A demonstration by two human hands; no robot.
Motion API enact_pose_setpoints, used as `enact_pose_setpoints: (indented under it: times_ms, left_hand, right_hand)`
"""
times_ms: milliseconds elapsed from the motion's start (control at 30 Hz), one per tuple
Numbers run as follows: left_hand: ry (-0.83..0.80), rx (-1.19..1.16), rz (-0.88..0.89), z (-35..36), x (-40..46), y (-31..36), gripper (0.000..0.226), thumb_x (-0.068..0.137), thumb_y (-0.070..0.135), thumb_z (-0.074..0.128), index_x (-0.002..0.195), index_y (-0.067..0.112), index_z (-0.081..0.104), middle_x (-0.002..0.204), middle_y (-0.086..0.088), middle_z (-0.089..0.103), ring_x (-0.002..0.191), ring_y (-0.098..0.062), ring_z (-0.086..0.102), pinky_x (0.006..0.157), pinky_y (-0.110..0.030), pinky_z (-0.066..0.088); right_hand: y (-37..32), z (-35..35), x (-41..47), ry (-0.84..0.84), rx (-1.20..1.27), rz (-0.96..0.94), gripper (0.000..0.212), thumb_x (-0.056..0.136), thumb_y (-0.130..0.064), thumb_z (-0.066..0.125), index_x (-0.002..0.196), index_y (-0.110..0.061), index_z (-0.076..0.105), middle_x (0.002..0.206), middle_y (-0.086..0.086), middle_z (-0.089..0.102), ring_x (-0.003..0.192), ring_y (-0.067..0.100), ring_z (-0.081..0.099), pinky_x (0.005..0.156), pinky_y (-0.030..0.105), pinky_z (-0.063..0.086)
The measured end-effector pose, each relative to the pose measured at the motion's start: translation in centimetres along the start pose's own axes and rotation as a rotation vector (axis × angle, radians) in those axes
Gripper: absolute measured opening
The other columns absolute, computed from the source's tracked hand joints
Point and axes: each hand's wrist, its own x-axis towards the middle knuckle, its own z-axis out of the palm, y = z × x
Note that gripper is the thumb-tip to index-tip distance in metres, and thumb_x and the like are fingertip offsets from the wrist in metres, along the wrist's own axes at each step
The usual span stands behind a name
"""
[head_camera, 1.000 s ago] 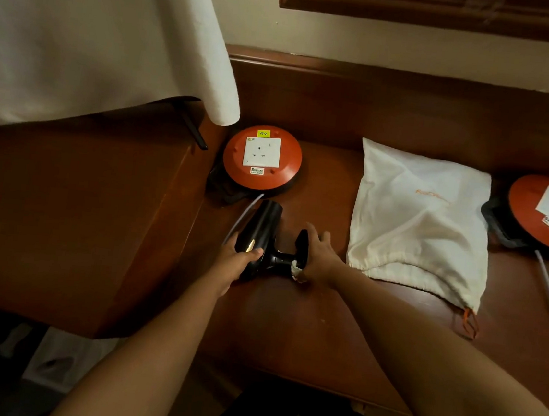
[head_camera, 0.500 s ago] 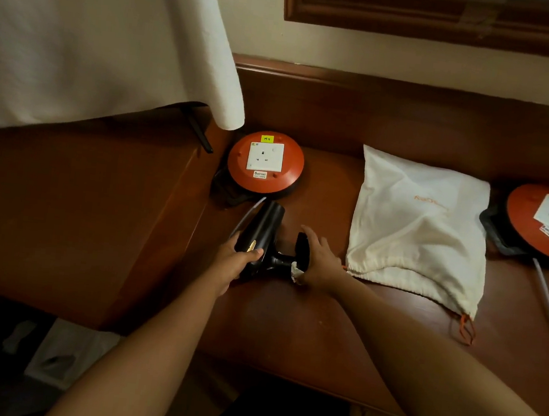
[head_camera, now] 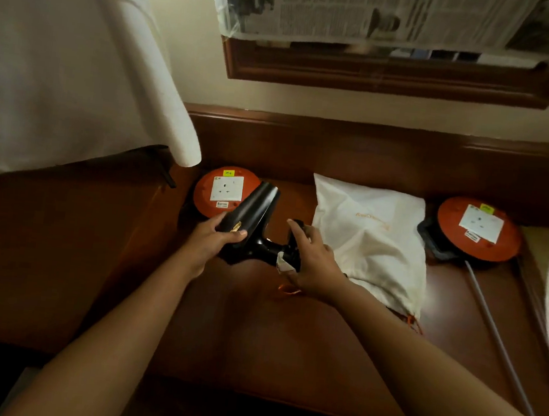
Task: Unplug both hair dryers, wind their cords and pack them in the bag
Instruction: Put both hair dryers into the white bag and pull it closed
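Note:
A black hair dryer (head_camera: 254, 212) is lifted a little above the brown wooden desk (head_camera: 253, 334), its nozzle pointing up and away over the left socket reel. My left hand (head_camera: 210, 241) grips its barrel from below. My right hand (head_camera: 308, 262) is closed around the handle end, where the wound black cord and a white tag (head_camera: 283, 265) sit. The white drawstring bag (head_camera: 371, 238) lies flat just right of my right hand, with orange drawstrings at its near edge. Only one dryer shows.
An orange extension reel (head_camera: 214, 188) with a bare white socket sits behind the dryer. A second reel (head_camera: 477, 229) sits at the far right, with a grey cable (head_camera: 496, 336) running toward me. White cloth (head_camera: 79, 51) hangs at left over a raised wooden surface.
Both hands have raised the dryer off the desk and tilted its nozzle up over the left reel. My head has lifted, showing more wall and a newspaper-covered frame.

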Motion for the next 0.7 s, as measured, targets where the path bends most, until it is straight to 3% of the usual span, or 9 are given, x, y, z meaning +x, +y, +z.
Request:
enact_pose_setpoints:
  times_ms: [100, 200, 300, 500, 600, 700]
  left_hand:
    - [-0.011, 0.009, 0.042, 1.4, -0.7, 2.7, 0.045, 0.085, 0.01, 0.068, 0.126, 0.022, 0.056, 0.105, 0.002, 0.063, 0.103, -0.02, 0.061, 0.077, -0.027, 0.05]
    - [-0.02, 0.032, 0.057, 3.9, -1.4, 4.6, 0.046, 0.085, 0.013, 0.068, 0.129, 0.019, 0.055, 0.111, -0.002, 0.062, 0.103, -0.022, 0.06, 0.073, -0.028, 0.049]
    - [-0.043, 0.028, 0.047, 7.1, -1.7, 5.7, 0.046, 0.087, 0.016, 0.067, 0.129, 0.023, 0.051, 0.115, -0.002, 0.058, 0.093, -0.015, 0.058, 0.075, -0.031, 0.049]
    - [-0.135, 0.038, 0.056, 14.1, -1.7, 5.2, 0.041, 0.087, 0.024, 0.068, 0.125, 0.03, 0.055, 0.109, 0.004, 0.063, 0.096, -0.016, 0.062, 0.079, -0.033, 0.053]
    - [-0.185, -0.051, 0.029, 17.0, -1.5, 3.8, 0.024, 0.097, 0.035, 0.052, 0.119, 0.027, 0.058, 0.115, -0.003, 0.063, 0.097, -0.02, 0.062, 0.081, -0.036, 0.051]
    - [-0.107, -0.02, -0.031, 19.6, -0.3, 0.5, 0.03, 0.101, 0.035, 0.043, 0.122, 0.018, 0.057, 0.124, -0.013, 0.06, 0.1, -0.024, 0.059, 0.079, -0.033, 0.047]
  right_hand:
    - [0.7, -2.4, -0.8, 0.026, 0.003, -0.04, 0.099, 0.079, -0.022, 0.072, 0.152, -0.028, 0.005, 0.147, 0.008, 0.02, 0.119, 0.035, 0.05, 0.1, 0.043, 0.044]
    - [2.4, -4.5, -2.4, 0.044, 0.02, -0.042, 0.103, 0.078, -0.019, 0.074, 0.151, -0.034, 0.003, 0.147, 0.004, 0.018, 0.115, 0.036, 0.053, 0.093, 0.042, 0.051]
    - [4.8, -6.4, -4.7, 0.078, 0.029, -0.016, 0.097, 0.079, -0.015, 0.072, 0.151, -0.031, 0.01, 0.148, 0.005, 0.019, 0.121, 0.03, 0.05, 0.09, 0.033, 0.053]
    - [10.2, -8.5, -10.6, 0.183, -0.071, 0.016, 0.077, 0.082, -0.027, 0.07, 0.147, -0.026, 0.029, 0.145, 0.006, 0.027, 0.116, 0.028, 0.054, 0.082, 0.034, 0.054]
    - [12.8, -8.9, -13.5, 0.227, -0.121, 0.034, 0.069, 0.082, -0.026, 0.073, 0.142, -0.023, 0.041, 0.144, 0.01, 0.033, 0.111, 0.024, 0.058, 0.075, 0.027, 0.052]
    - [15.6, -8.6, -15.9, 0.258, -0.073, 0.072, 0.06, 0.077, -0.02, 0.078, 0.132, -0.016, 0.055, 0.139, 0.015, 0.042, 0.103, 0.026, 0.063, 0.072, 0.028, 0.053]
